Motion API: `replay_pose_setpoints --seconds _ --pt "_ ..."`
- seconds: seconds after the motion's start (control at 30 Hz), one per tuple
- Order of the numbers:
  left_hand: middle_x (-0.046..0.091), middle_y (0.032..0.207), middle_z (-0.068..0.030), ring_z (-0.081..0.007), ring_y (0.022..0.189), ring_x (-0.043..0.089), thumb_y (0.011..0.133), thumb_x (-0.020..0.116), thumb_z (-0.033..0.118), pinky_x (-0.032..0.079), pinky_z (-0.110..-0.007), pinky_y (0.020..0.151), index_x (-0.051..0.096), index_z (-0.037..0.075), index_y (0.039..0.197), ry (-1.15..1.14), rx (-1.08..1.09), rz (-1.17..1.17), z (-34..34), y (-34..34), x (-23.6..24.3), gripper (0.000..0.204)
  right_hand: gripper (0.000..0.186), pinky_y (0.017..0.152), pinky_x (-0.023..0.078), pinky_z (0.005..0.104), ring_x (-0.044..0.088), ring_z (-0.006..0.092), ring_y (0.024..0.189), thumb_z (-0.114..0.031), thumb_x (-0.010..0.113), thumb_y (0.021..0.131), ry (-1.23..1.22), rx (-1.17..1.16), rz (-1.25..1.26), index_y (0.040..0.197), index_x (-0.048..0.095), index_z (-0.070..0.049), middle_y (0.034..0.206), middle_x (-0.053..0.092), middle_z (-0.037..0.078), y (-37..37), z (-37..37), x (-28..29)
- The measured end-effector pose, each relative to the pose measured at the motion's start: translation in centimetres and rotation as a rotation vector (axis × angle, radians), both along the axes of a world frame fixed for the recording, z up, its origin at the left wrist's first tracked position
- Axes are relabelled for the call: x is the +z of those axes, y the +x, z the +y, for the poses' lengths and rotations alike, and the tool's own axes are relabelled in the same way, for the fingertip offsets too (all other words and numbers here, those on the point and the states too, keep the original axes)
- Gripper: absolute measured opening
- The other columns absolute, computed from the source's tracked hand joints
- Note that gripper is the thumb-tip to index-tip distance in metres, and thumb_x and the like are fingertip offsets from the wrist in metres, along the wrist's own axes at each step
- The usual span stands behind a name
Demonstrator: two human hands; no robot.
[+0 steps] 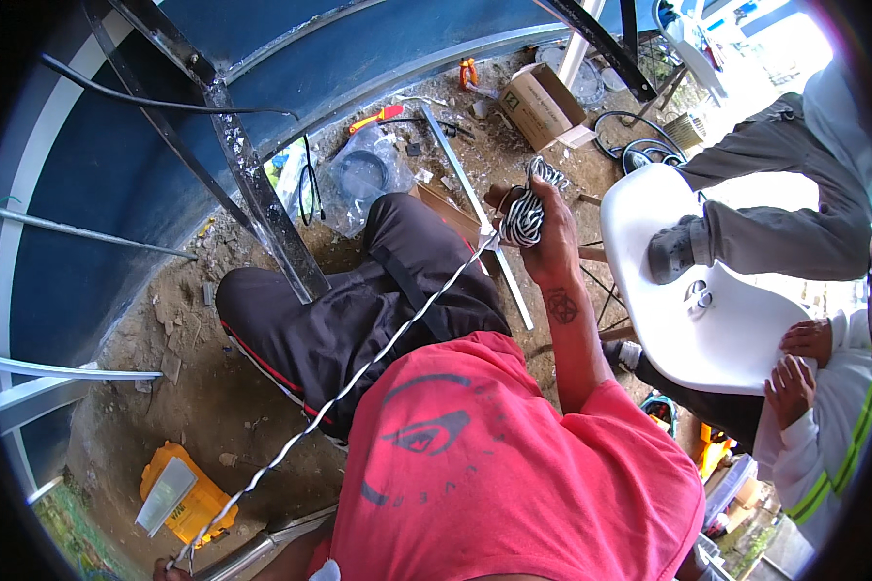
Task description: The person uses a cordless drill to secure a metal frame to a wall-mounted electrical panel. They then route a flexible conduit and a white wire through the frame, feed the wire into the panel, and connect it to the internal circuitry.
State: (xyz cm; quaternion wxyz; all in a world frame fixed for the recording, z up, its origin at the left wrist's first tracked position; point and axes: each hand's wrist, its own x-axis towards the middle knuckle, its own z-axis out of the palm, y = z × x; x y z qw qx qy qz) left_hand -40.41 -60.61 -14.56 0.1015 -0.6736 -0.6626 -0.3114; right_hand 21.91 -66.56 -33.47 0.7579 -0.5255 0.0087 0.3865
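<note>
My right hand (556, 237) is raised ahead of me, closed around a coiled bundle of black-and-white twisted wire (523, 215). From the bundle a single twisted length (388, 351) runs slantwise across my lap and red shirt to the lower left. Its other end reaches my left hand (171, 572), whose fingers are pinched on the wire at the picture's lower edge; most of that hand is cut off. The wire hangs fairly straight between both hands.
Black metal bars (252, 184) rise at my left by the blue wall (77, 252). A white chair (664, 310) stands at right, with a co-worker's shoe (675, 254) and another's hands (794, 382) at it. A cardboard box (543, 105) and yellow case (186, 492) lie on the dirt.
</note>
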Motion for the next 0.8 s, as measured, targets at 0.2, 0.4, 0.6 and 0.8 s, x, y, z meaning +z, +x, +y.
replay_pose_setpoints --seconds 0.2,0.4,0.6,0.8 --pt "0.074 0.101 -0.0188 -0.0308 0.099 0.066 0.103 0.061 0.029 0.052 -0.044 0.093 0.076 -0.003 0.105 0.027 0.15 -0.039 1.3 -2.2 -2.0 0.035 0.04 0.07 0.065 0.0373 0.079 0.0285 0.084 -0.034 0.056 0.109 0.042 -0.101 0.061 0.12 0.062 0.005 0.103 0.079 0.023 0.1 -0.8 -0.4" --pt "0.074 0.109 -0.0204 -0.0323 0.107 0.067 0.108 0.059 0.031 0.053 -0.045 0.098 0.075 -0.004 0.111 0.056 0.238 -0.069 1.8 -3.8 -2.1 0.038 0.042 0.071 0.058 0.0318 0.074 0.0211 0.076 -0.037 0.056 0.108 -0.115 0.068 -0.176 0.107 0.069 0.003 0.098 0.078 0.017 0.4 -2.0 -0.3" --pt "0.069 0.122 -0.0165 -0.0249 0.112 0.065 0.119 0.048 0.025 0.052 -0.039 0.101 0.066 -0.007 0.13 0.151 0.213 -0.348 3.2 -5.2 -2.1 0.038 0.042 0.063 0.035 0.0311 0.049 0.0078 0.068 -0.045 0.059 0.105 -0.292 0.075 -0.672 0.089 0.068 -0.007 0.079 0.059 -0.002 -0.2 -1.1 0.3" --pt "0.071 0.115 -0.0122 -0.0224 0.101 0.065 0.115 0.056 0.025 0.052 -0.032 0.092 0.07 -0.004 0.123 -0.021 0.09 -0.17 5.9 -5.0 -2.9 0.033 0.039 0.065 0.054 0.0311 0.064 0.0181 0.069 -0.042 0.054 0.106 -0.074 0.152 -0.113 0.092 0.065 -0.008 0.075 0.064 0.007 1.3 -0.4 -0.5"
